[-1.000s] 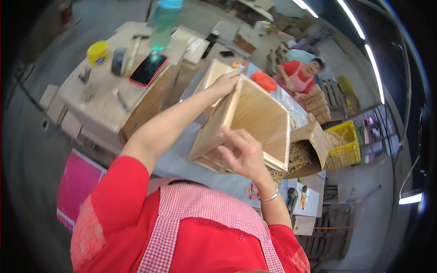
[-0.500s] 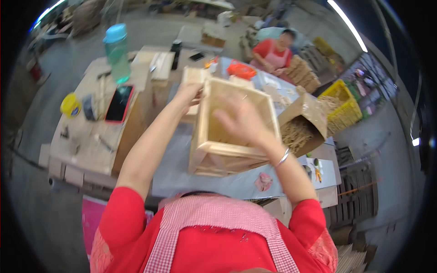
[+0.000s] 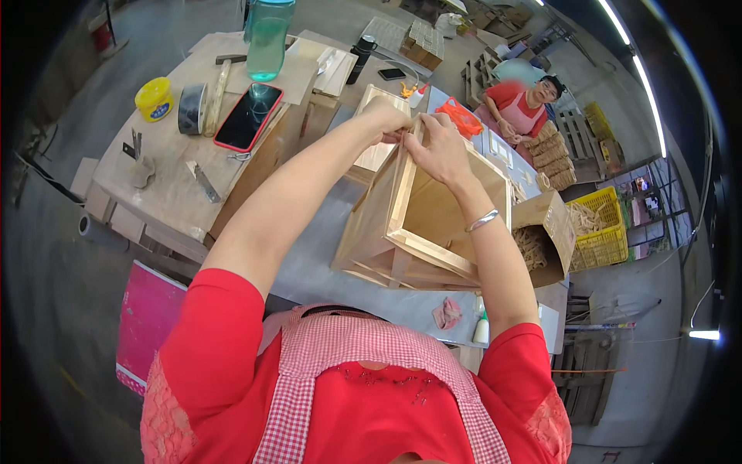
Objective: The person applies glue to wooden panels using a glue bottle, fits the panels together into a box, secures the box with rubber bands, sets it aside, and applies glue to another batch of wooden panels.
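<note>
An open-topped wooden box [image 3: 369, 226] with framed sides stands on the grey table, its hollow inside facing up. At the box's far left corner my two hands meet. My left hand [image 3: 384, 120] is closed, its fingertips against that corner. My right hand [image 3: 444, 153], closed too, pinches the rim there with its thumb toward the inner side, and its forearm reaches over the opening. Whether something small sits between the fingers is hidden. Behind my left hand stands another pale wooden piece [image 3: 374, 157].
On the left bench lie a phone [image 3: 249, 116], a tape roll [image 3: 192, 108], a hammer [image 3: 219, 93], a yellow tub [image 3: 154, 99] and a green bottle [image 3: 267, 46]. To the right are a carton [image 3: 553, 232] and a yellow crate [image 3: 599, 247]. A co-worker [image 3: 516, 112] sits across.
My right hand has left the box's inside and joined my left hand at the far left corner. The box has turned a little and appears farther right; the view has shifted.
</note>
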Motion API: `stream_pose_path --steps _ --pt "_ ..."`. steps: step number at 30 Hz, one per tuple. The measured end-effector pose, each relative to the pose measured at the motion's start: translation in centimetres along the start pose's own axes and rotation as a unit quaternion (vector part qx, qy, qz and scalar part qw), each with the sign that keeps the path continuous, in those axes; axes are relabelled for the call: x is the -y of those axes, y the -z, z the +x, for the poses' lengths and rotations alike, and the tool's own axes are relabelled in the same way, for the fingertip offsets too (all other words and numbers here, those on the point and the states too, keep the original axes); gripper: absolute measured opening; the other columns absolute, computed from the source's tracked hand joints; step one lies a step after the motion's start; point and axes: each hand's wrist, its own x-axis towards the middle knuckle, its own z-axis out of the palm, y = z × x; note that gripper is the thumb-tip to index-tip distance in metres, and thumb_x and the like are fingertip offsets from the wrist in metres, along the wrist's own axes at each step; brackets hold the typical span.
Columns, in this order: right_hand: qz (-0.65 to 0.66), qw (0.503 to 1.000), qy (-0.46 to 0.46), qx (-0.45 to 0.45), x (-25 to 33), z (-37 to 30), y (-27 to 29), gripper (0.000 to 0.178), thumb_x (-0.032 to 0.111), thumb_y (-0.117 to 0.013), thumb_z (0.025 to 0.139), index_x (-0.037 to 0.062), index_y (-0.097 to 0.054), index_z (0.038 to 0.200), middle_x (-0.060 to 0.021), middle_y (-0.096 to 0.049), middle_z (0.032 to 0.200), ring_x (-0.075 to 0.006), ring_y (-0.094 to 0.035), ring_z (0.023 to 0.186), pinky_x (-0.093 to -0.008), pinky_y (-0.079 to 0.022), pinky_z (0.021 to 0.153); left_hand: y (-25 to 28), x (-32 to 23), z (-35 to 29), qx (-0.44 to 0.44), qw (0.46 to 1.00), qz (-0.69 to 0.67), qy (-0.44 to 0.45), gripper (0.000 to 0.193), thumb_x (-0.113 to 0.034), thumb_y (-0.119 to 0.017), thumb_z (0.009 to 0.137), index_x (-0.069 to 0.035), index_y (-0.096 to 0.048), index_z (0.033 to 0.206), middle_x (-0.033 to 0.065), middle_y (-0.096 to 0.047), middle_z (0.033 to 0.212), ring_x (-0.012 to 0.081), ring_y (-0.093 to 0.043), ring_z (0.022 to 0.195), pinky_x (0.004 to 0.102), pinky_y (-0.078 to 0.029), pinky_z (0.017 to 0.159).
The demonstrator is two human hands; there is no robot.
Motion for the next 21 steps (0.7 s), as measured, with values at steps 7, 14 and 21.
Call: stream_pose_path --steps 7,14,21 --pt "0.022 1.0 0.0 -0.008 0.5 -0.2 0.3 0.046 0.034 -0.065 0.081 0.0004 -0.069 0.112 -0.0232 -0.062 0.116 -0.0391 -0.064 0.103 -0.0437 -0.052 0.091 1.0 0.1 4.4 0.17 0.882 -0.378 0.226 0.01 -0.007 -0.065 0.079 -0.006 -0.055 0.082 -0.0023 -0.051 0.065 0.0094 -0.05 0.052 0.0225 -0.046 0.052" --pt "0.024 1.0 0.003 -0.001 0.3 -0.1 0.2 0.049 0.035 -0.067 0.082 0.0021 -0.068 0.118 -0.0249 -0.062 0.114 -0.039 -0.064 0.103 -0.0428 -0.052 0.091 0.3 0.7 5.8 0.189 0.886 -0.371 0.205 0.011 -0.005 -0.061 0.081 -0.007 -0.05 0.079 -0.0009 -0.048 0.065 0.0098 -0.045 0.051 0.0241 -0.041 0.049" --pt "0.022 0.999 -0.017 0.036 -0.6 0.0 -0.3 0.052 0.039 -0.066 0.087 0.0012 -0.065 0.123 -0.0249 -0.06 0.121 -0.0378 -0.058 0.115 -0.0403 -0.047 0.099 0.5 2.0 2.4 0.244 0.902 -0.347 0.076 0.012 -0.008 -0.058 0.085 -0.012 -0.05 0.077 -0.0031 -0.049 0.064 0.0073 -0.045 0.05 0.0239 -0.042 0.051"
